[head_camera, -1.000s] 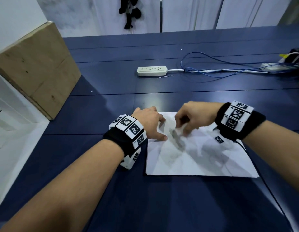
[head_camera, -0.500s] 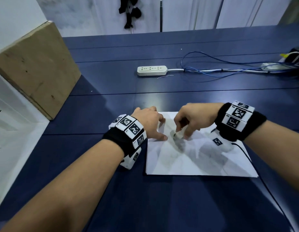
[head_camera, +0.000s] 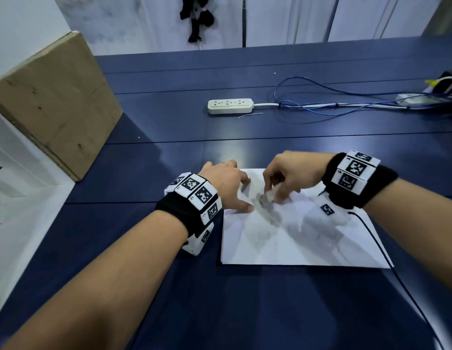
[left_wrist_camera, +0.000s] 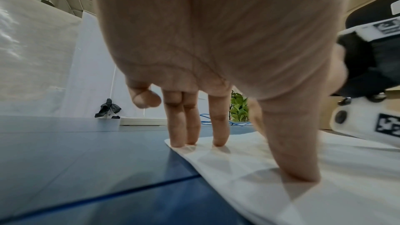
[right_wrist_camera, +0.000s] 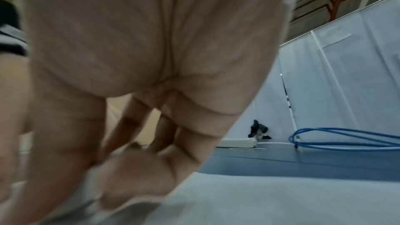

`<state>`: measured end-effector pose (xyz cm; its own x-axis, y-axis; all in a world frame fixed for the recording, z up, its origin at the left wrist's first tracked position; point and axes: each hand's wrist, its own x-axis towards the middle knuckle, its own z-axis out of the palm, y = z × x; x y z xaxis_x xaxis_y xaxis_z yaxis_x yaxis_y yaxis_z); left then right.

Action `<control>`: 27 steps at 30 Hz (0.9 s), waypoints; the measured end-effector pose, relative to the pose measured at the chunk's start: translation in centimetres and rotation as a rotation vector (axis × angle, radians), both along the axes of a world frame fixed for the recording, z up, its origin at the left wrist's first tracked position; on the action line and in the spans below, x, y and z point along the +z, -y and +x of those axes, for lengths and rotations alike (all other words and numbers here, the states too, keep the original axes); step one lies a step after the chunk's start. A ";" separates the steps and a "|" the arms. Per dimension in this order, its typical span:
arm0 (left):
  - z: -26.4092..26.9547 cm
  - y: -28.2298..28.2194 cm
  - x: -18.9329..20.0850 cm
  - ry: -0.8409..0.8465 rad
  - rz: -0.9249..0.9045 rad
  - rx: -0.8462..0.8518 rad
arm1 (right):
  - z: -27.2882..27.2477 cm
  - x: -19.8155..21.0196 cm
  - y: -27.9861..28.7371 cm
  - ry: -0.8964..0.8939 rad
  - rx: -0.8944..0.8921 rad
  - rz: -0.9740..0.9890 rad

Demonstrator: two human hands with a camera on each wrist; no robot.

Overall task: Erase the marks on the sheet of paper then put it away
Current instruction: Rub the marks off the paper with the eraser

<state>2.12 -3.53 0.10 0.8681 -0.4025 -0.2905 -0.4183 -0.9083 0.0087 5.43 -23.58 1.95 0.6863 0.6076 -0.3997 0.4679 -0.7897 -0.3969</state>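
From above, the sheet of paper (head_camera: 295, 238) lies at the surface's six o'clock, the right hand (head_camera: 288, 178) pinching an eraser (head_camera: 268, 197); the left wrist view shows the left hand (left_wrist_camera: 216, 49) with straight fingers (left_wrist_camera: 219, 126) pinning the paper's corner, so short strokes seem wisest; the right wrist view is blurred.

Table: dark blue panels (head_camera: 169, 127)
Back wall: white sheeting (head_camera: 283, 18)
Left: cardboard box (head_camera: 55, 102)
Tabletop: white power strip (head_camera: 230, 106), blue cables (head_camera: 321, 107)

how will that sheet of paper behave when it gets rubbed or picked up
The sheet of paper looks thin and creased, so it would likely flop when lifted. It probably slides or buckles under rubbing, since the left hand presses it flat on the smooth table.
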 end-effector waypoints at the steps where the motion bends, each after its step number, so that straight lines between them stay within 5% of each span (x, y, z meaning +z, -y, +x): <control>1: 0.0 0.0 0.0 0.001 -0.001 0.002 | 0.9 0.0 0.0 0.098 -0.049 0.002; 5: 0.0 0.1 0.1 -0.003 0.007 -0.002 | 2.5 0.2 0.5 0.266 -0.178 0.004; 11: 0.1 0.0 -0.1 -0.001 0.007 -0.002 | -1.0 -0.1 0.3 -0.095 0.036 0.010; 17: 0.0 0.2 0.2 -0.010 0.020 0.000 | 2.4 0.1 0.1 0.299 -0.151 0.008; 23: 0.1 0.1 0.1 -0.002 0.019 -0.002 | -1.2 0.5 0.3 -0.090 0.033 -0.008; 27: -0.1 0.1 0.2 -0.011 0.001 -0.001 | 1.3 0.4 0.1 0.161 -0.083 -0.015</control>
